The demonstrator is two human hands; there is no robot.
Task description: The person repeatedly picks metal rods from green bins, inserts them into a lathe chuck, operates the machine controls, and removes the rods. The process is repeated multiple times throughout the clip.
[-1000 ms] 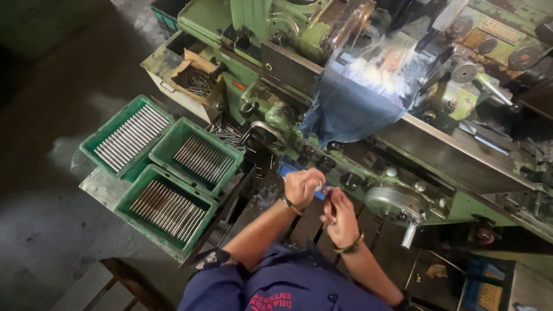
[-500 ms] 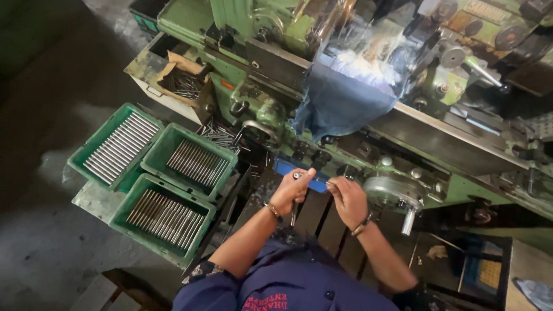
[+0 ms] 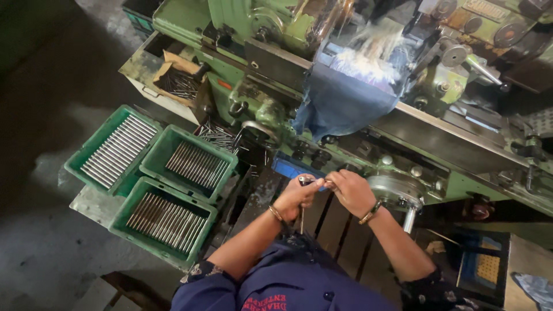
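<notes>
- Rod, thin and metal, hangs down from the left hand, gripped at its top end, in front of the green lathe
- Right hand is closed too, fingertips pinching at the same top end, so both hands meet just above the wooden slats
- Both wrists wear bangles
- Three green crates sit to the person's left, each lined with rows of rods
- Cardboard box on the lathe's far left end holds more loose rods
- Blue cloth drapes over the lathe bed, well above the hands
- Handwheel sits just beside the right wrist
</notes>
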